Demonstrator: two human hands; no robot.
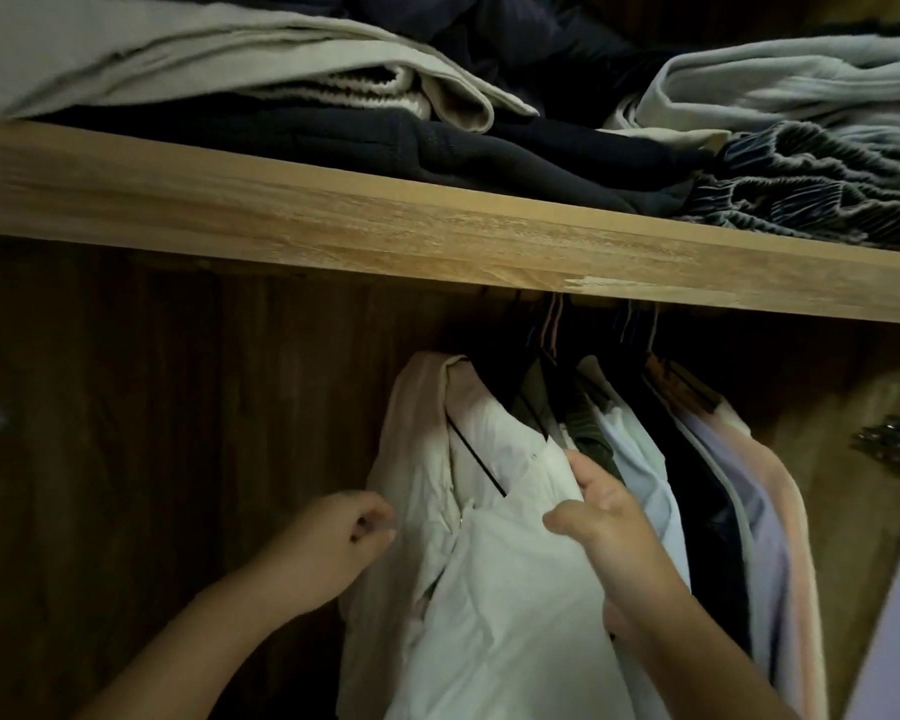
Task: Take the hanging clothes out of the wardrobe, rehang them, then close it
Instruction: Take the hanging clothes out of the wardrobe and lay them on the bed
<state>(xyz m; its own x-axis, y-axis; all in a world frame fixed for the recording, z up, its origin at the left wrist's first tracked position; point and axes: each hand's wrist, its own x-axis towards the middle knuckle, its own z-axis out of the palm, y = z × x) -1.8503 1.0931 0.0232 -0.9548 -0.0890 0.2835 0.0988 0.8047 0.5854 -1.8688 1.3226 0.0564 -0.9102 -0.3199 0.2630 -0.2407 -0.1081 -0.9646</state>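
Observation:
Several garments hang on dark hangers under the wooden shelf; the rail itself is hidden. At the front of the row hangs a white shirt, with a pale pink garment just left of it. My right hand pinches the white shirt's right shoulder, thumb on the front and fingers tucked behind. My left hand is curled at the left edge of the pale garments. Its fingertips meet the cloth, and I cannot tell whether it holds any. Olive, light blue, dark and lilac clothes hang further right.
Folded clothes are stacked on the shelf: beige, dark navy, and grey-blue. Left of the hanging row is the dark wardrobe back panel. A metal hinge sits on the right side wall.

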